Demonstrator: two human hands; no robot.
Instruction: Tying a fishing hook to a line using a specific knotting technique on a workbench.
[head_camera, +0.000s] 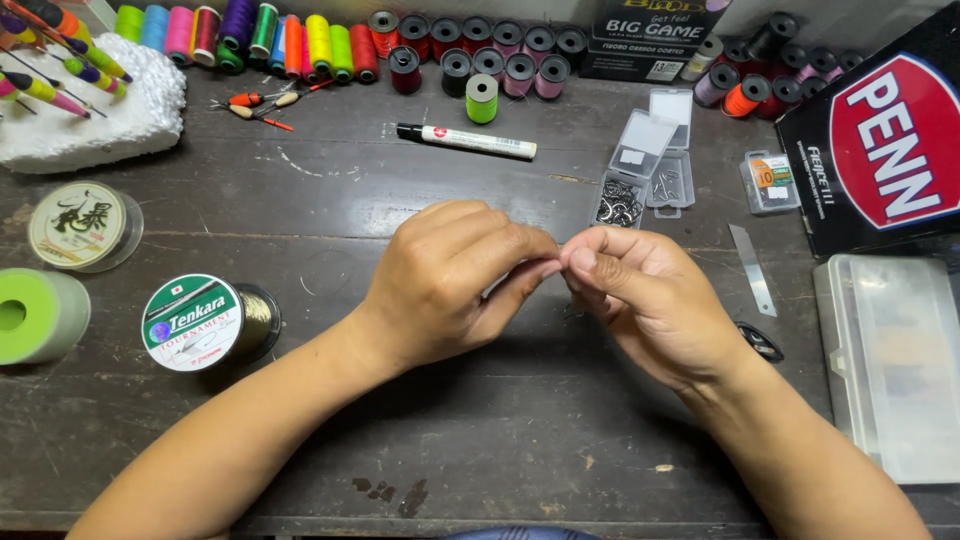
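Note:
Over the middle of a dark wooden table (330, 200), my left hand (450, 285) and my right hand (645, 300) meet fingertip to fingertip. Both pinch something very small between thumb and forefinger; it is too small to identify. Just behind my hands stands an open clear case of small metal hooks (622, 200). A second open clear case (670, 180) sits beside it. A spool of fishing line with a green and white label (195, 322) lies left of my left forearm.
Rows of coloured thread spools (300, 45) line the back edge. A white marker (470, 140), a foam block with floats (95, 100), two more line spools (80, 225), a blade (752, 268), a clear plastic box (890, 360) and black cartons (880, 150) surround the hands.

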